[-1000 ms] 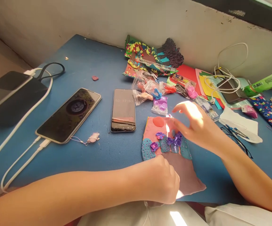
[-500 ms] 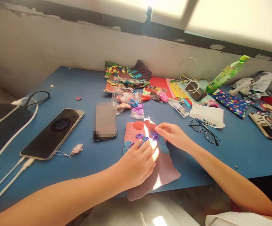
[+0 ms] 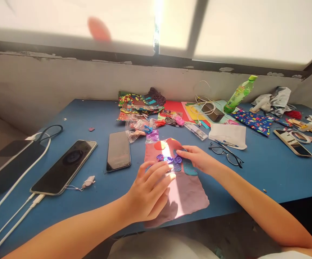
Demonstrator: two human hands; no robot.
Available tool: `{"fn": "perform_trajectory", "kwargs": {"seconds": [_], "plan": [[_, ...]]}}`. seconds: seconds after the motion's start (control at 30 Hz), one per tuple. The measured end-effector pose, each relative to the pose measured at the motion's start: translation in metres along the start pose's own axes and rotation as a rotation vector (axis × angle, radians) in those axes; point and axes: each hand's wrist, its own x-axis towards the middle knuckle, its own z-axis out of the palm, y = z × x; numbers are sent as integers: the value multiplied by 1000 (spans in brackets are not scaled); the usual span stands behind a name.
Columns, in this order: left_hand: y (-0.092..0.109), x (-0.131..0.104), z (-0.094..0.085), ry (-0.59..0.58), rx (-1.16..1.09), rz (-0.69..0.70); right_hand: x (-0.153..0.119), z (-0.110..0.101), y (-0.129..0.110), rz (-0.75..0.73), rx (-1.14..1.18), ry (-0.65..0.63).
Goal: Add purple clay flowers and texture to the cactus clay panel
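A pink clay sheet (image 3: 190, 194) lies at the desk's front edge, its lower end reaching the rim. On it are an orange disc (image 3: 159, 145), dotted blue patches (image 3: 190, 168) and small purple clay flowers (image 3: 177, 159). My left hand (image 3: 152, 190) hovers over or rests lightly on the sheet's left side, fingers apart and fingertips close to the flowers. With thumb and fingers together, my right hand (image 3: 199, 158) pinches the sheet's upper right edge, beside a purple flower. Sunlight streaks across the sheet's middle, and my left hand covers its left part.
Left of the sheet lie a dark phone (image 3: 118, 151), a larger plugged-in phone (image 3: 65, 167) and a keychain charm (image 3: 88, 182). Behind are clay packets (image 3: 152, 136) and coloured paper (image 3: 172, 108). To the right are glasses (image 3: 227, 154), a green bottle (image 3: 239, 95) and another phone (image 3: 293, 142).
My left hand has drawn back slightly toward me with its fingers spreading, uncovering more flowers. My right hand now pinches the sheet's edge lower down. The camera view has tilted up.
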Motion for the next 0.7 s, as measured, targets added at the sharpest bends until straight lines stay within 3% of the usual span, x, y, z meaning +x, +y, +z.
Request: {"fn": "perform_trajectory", "kwargs": {"seconds": [0.13, 0.27, 0.4, 0.53, 0.7], "plan": [[2, 1, -7, 271, 31, 105, 11, -15, -22, -81, 107, 148], [5, 2, -4, 394, 3, 202, 46, -28, -54, -212, 141, 256], [4, 2, 1, 229, -12, 226, 103, -21, -90, -310, 142, 292], [-5, 1, 4, 126, 9, 174, 164, 11, -120, -360, 106, 291], [-22, -5, 10, -180, 48, 118, 208, 48, -139, -384, -9, 260]]}}
